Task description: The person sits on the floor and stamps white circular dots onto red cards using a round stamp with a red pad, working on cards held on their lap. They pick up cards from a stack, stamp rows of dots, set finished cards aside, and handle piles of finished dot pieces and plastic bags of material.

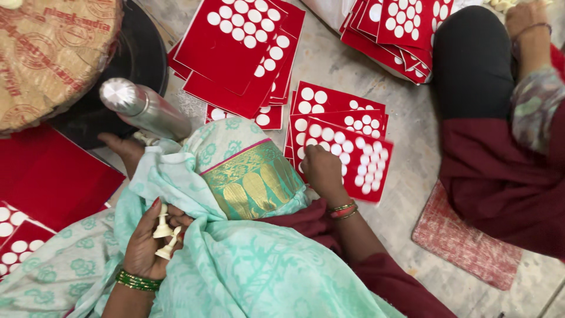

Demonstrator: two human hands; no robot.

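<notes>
My left hand (pixel 147 241) rests on my lap over pale green cloth and holds two small cream plastic pieces (pixel 165 235). My right hand (pixel 322 168) reaches out to a red card with several white round dots (pixel 365 162), its fingers bent on the card's left edge. That card tops a small stack of similar red dotted cards (pixel 335 109) on the floor.
A steel bottle (pixel 144 109) lies by my knee. More red dotted cards (pixel 241 47) lie ahead, another pile (pixel 400 29) at the far right. Another person in dark red sits at the right (pixel 500 165) on a red mat (pixel 465 247). A taped round bundle (pixel 53 53) sits top left.
</notes>
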